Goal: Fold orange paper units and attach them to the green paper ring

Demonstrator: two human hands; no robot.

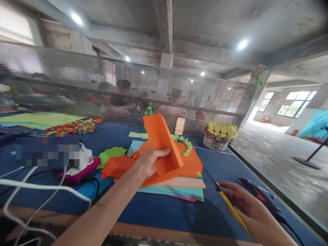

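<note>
My left hand (150,164) holds a folded sheet of orange paper (160,136), thumb on its inner face, raised and tilted above a stack of coloured paper (176,182). In my right hand (239,200), at the lower right, is a pair of scissors (232,206) with yellow handles. Their thin dark blades point toward the stack, apart from the orange paper. A ring of folded light green paper (188,147) lies on the stack behind the orange sheet, partly hidden. Just right of my right hand rests a blue glue gun (263,194).
A woven basket (216,141) with yellow folded paper stands at the table's right edge. Orange and green scraps (77,126) lie at the left. White cables (46,186) and a magenta power strip (79,171) take up the near left. A perforated metal screen (153,85) borders the back.
</note>
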